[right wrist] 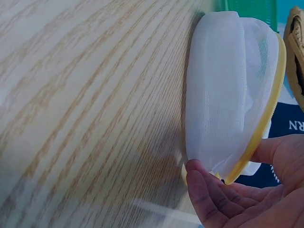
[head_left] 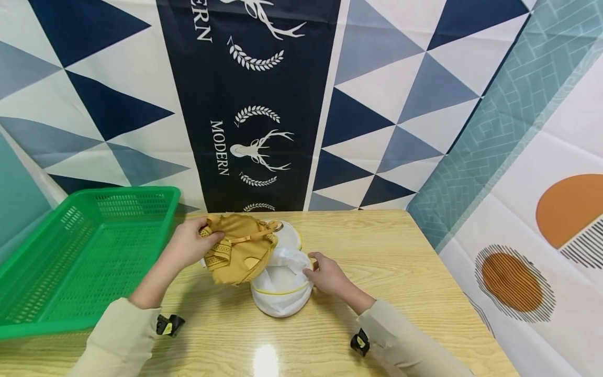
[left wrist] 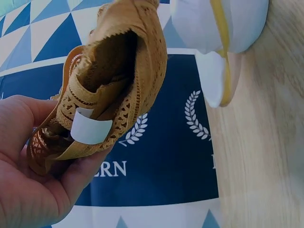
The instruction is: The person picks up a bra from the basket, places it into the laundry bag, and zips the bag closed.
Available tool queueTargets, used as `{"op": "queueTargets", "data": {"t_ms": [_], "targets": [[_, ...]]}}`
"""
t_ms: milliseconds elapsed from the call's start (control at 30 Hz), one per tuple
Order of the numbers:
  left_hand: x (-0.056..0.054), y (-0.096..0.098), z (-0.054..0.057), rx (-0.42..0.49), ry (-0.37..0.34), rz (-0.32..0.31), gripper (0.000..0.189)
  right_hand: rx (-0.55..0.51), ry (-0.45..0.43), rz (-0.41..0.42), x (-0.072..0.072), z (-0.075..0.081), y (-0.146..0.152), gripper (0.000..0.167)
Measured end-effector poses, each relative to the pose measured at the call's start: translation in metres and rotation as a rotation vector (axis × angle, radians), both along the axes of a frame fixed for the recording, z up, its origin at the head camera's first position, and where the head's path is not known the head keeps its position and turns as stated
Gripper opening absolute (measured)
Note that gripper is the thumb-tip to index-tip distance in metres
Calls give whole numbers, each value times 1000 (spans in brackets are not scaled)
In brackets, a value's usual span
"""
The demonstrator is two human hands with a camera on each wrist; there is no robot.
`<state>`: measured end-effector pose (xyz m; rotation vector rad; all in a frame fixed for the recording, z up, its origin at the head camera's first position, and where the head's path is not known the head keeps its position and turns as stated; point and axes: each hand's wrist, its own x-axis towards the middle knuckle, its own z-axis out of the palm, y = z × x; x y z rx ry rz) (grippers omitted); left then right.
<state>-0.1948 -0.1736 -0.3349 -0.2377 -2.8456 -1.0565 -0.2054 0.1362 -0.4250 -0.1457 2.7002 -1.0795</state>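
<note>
A mustard-yellow bra point(head_left: 247, 246) with a thin strap and perforated lace trim hangs from my left hand point(head_left: 190, 242). Thumb and fingers pinch it at its left end, and a white label point(left wrist: 91, 127) shows on its inside. Just right of and below it stands a round white mesh laundry bag point(head_left: 281, 303) on the table, its lid folded back. My right hand point(head_left: 327, 273) grips the right side of the bag's rim by the yellow zipper point(right wrist: 259, 135). In the head view the bra overlaps the bag's left edge.
A green plastic basket point(head_left: 162, 230) is at the left of the wooden table point(head_left: 377, 251). Patterned cloth point(head_left: 377, 104) hangs behind the table's back edge, and more printed cloth point(head_left: 532, 209) is along the right side.
</note>
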Motion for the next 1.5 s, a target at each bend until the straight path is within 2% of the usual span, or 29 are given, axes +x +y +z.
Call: {"op": "queueTargets", "data": {"t_ms": [167, 467, 900, 1133, 1500], "targets": [[-1, 5, -3, 17, 7, -3, 30, -2, 21, 8, 0, -2, 0, 50], [-5, 17, -6, 41, 63, 5, 28, -6, 15, 3, -1, -2, 0, 51], [-13, 43, -23, 162, 133, -7, 22, 3, 42, 17, -1, -2, -1, 51], [-13, 56, -29, 189, 124, -28, 27, 16, 51, 19, -2, -1, -1, 51], [-9, 67, -41, 152, 80, -49, 28, 16, 39, 25, -1, -4, 0, 51]]}}
